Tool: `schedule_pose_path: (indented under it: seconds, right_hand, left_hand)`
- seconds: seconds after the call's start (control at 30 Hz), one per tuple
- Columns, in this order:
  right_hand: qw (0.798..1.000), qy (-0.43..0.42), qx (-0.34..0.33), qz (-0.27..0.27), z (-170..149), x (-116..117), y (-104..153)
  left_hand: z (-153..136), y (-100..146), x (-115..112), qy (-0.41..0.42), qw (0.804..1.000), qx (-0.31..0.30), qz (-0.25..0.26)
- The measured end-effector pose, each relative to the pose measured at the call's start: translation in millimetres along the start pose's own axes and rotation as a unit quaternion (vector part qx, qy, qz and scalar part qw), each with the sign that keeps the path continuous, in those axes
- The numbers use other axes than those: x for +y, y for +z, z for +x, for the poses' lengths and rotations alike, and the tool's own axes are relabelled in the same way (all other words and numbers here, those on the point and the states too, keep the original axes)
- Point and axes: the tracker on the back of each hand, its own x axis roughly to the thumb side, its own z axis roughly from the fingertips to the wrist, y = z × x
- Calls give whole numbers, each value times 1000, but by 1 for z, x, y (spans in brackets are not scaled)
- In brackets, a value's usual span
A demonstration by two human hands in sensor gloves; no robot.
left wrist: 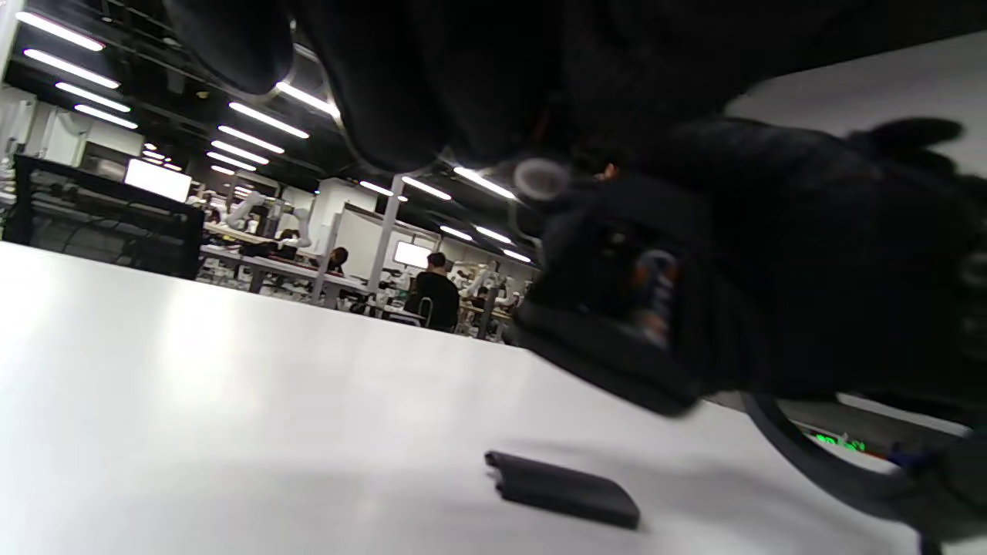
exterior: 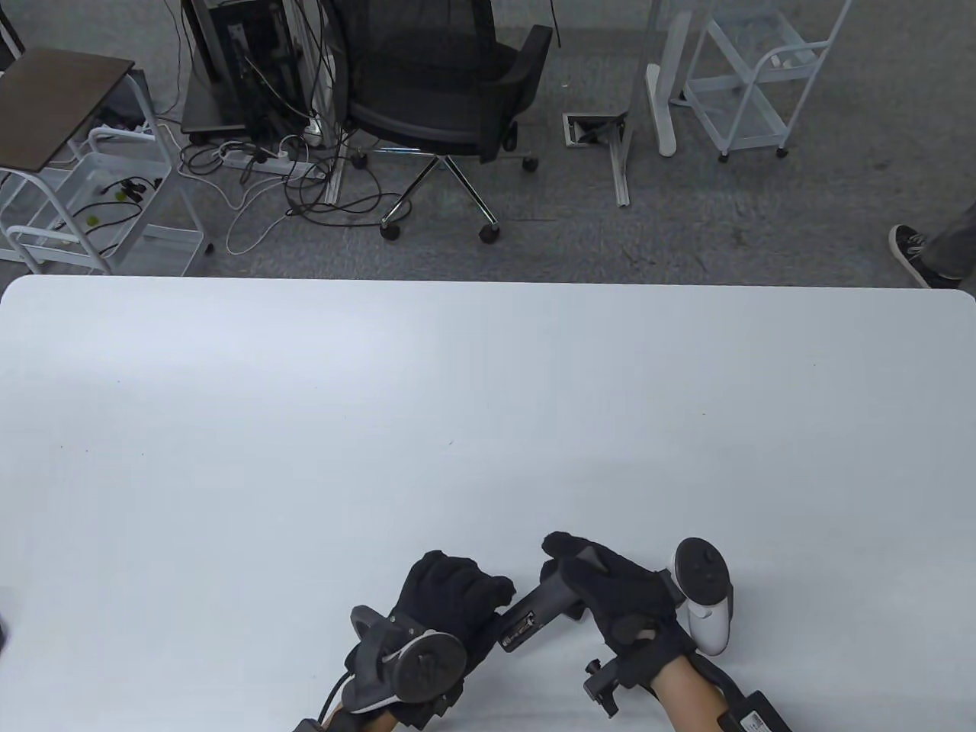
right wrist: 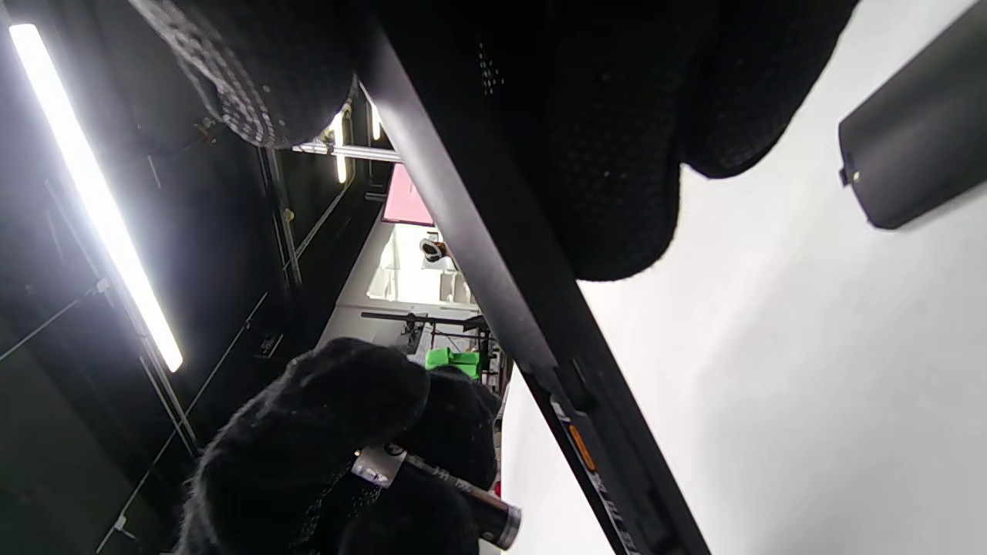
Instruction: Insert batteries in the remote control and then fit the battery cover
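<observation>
At the near edge of the white desk [exterior: 305,427], the black-gloved left hand [exterior: 450,602] is curled, its fingers [right wrist: 324,416] pinching a small cylindrical battery with a dark body and silver end [right wrist: 455,493]. Just to its right, the long black plastic remote control [exterior: 537,606] is tilted up off the desk with its open battery compartment facing the left hand. The black-gloved right hand [exterior: 618,598] wraps over the remote's far end, fingers closed around it. The flat black rectangular battery cover [left wrist: 563,489] lies on the desk beneath the hands.
</observation>
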Motion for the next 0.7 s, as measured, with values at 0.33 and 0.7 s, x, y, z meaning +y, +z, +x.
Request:
schedule_pose_path:
  seconds: [0.33,0.7]
  right_hand:
    - [999,-36,16,8,-4,2,-1]
    - [999,-31,16,7,-5,3,-1]
  left_hand:
    - [13,0,-8,-43,999,-13,-13]
    - [14,0,-7,-60,998,-16,-12]
